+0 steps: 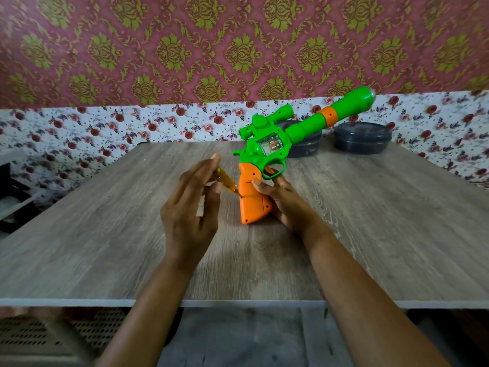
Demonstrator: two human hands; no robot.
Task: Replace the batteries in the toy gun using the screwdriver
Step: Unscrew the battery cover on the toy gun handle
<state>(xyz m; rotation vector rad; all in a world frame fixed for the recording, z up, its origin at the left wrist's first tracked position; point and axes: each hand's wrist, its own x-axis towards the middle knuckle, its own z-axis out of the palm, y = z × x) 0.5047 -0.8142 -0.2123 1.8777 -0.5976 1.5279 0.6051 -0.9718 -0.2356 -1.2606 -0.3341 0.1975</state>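
A green toy gun with an orange grip stands butt-down on the wooden table, its barrel pointing up to the right. My right hand grips the orange grip from the right, thumb on its side and a finger at the trigger guard. A yellow translucent screwdriver is pinched in my left hand, whose long fingers stretch upward. The screwdriver's tip touches the left face of the grip. Its handle end is hidden behind my fingers.
Two dark round lidded containers sit at the table's far edge behind the gun. A floral-papered wall runs behind the table. The table's near edge crosses the lower frame, above a grey floor. Dark furniture stands at the left.
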